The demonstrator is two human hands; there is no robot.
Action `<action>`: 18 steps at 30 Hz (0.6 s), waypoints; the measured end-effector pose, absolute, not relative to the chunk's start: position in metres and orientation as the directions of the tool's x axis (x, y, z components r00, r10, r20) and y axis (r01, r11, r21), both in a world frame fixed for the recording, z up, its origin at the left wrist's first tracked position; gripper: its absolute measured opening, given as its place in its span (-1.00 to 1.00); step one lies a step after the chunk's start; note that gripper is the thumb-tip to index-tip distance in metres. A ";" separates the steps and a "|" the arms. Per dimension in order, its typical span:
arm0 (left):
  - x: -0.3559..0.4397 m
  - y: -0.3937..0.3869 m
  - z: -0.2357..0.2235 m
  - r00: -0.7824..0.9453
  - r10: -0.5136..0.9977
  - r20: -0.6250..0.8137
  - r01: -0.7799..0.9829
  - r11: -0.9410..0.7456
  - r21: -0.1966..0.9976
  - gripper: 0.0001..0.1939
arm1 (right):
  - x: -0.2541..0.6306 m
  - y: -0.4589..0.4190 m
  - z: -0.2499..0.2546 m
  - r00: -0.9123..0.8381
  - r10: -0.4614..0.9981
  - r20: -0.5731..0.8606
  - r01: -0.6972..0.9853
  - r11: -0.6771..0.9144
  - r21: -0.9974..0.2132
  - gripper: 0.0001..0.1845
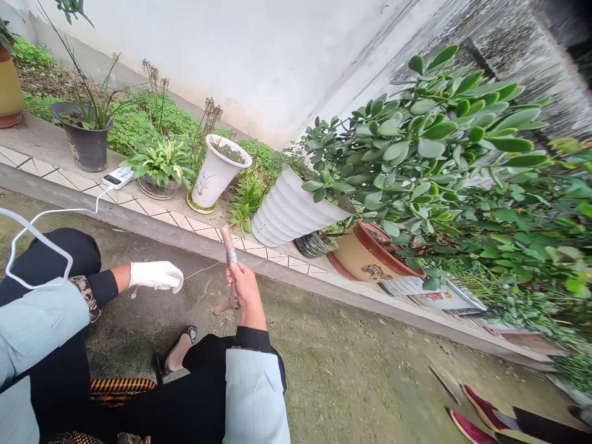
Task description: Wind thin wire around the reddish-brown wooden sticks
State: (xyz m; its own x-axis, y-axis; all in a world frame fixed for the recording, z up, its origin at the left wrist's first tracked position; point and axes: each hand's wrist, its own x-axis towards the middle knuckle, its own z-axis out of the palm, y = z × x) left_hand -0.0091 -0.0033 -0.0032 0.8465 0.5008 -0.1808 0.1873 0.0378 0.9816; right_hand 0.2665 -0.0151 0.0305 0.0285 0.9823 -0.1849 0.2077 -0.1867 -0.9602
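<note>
My right hand (244,288), bare, is closed round a forked wooden stick (227,239). The stick's top end points up and away from me, and its lower branches show below my fingers. Silvery wire (232,255) is wound in a band round the stick just above my thumb. My left hand (157,275), in a white glove, is to the left with its fingers curled inward. A thin strand runs from near those fingertips toward the stick. The grip itself is hidden by the glove, but the strand appears held there.
Along a tiled ledge (166,217) stand a black pot (86,148), a white pot (216,176), a ribbed white pot (296,209) and a tan pot (370,253). A white device (118,177) with a cable lies there. Another person's red shoes (483,407) are at lower right.
</note>
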 end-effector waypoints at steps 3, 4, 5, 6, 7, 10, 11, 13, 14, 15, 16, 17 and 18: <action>-0.005 -0.013 0.009 0.896 0.415 -0.159 0.163 0.025 0.986 -0.71 | 0.268 -0.009 0.015 0.081 0.967 -0.242 0.555 -0.245 -0.795 -0.68; -0.005 -0.014 0.011 0.901 0.405 -0.157 0.168 0.007 0.986 -0.71 | 0.264 -0.009 0.011 0.070 0.962 -0.266 0.686 -0.240 -0.687 -0.71; -0.006 -0.014 0.013 0.900 0.406 -0.160 0.181 -0.014 0.983 -0.72 | 0.259 -0.008 0.008 0.049 0.954 -0.295 0.793 -0.217 -0.570 -0.73; -0.007 -0.014 0.014 0.893 0.418 -0.168 0.200 -0.032 0.979 -0.72 | 0.253 -0.009 0.005 0.008 0.938 -0.346 0.873 -0.176 -0.456 -0.76; -0.009 -0.014 0.014 0.879 0.440 -0.182 0.223 -0.043 0.974 -0.72 | 0.245 -0.009 0.004 -0.042 0.909 -0.414 0.923 -0.123 -0.364 -0.78; -0.014 -0.011 0.015 0.819 0.540 -0.196 0.268 -0.058 0.962 -0.72 | 0.218 -0.015 0.000 -0.213 0.731 -0.648 0.958 0.028 -0.284 -0.82; -0.015 -0.010 0.015 0.797 0.575 -0.184 0.271 -0.069 0.960 -0.73 | 0.210 -0.018 0.000 -0.289 0.628 -0.723 0.944 0.061 -0.325 -0.83; -0.016 -0.007 0.014 0.758 0.636 -0.145 0.264 -0.095 0.960 -0.73 | 0.199 -0.025 0.003 -0.467 0.381 -0.798 0.876 0.075 -0.477 -0.82; -0.015 -0.006 0.012 0.736 0.665 -0.126 0.256 -0.100 0.962 -0.73 | 0.197 -0.028 0.007 -0.562 0.265 -0.784 0.820 0.048 -0.571 -0.80; -0.015 -0.004 0.010 0.709 0.696 -0.110 0.244 -0.096 0.965 -0.73 | 0.198 -0.030 0.012 -0.649 0.198 -0.734 0.749 -0.003 -0.663 -0.77; -0.014 -0.002 0.008 0.682 0.725 -0.102 0.228 -0.078 0.970 -0.73 | 0.203 -0.032 0.018 -0.719 0.206 -0.663 0.665 -0.070 -0.743 -0.72; -0.013 -0.001 0.005 0.654 0.750 -0.101 0.209 -0.052 0.977 -0.73 | 0.210 -0.032 0.025 -0.762 0.292 -0.578 0.563 -0.144 -0.814 -0.66; -0.012 0.000 0.002 0.636 0.765 -0.107 0.192 -0.023 0.981 -0.73 | 0.220 -0.032 0.031 -0.755 0.441 -0.486 0.446 -0.198 -0.873 -0.63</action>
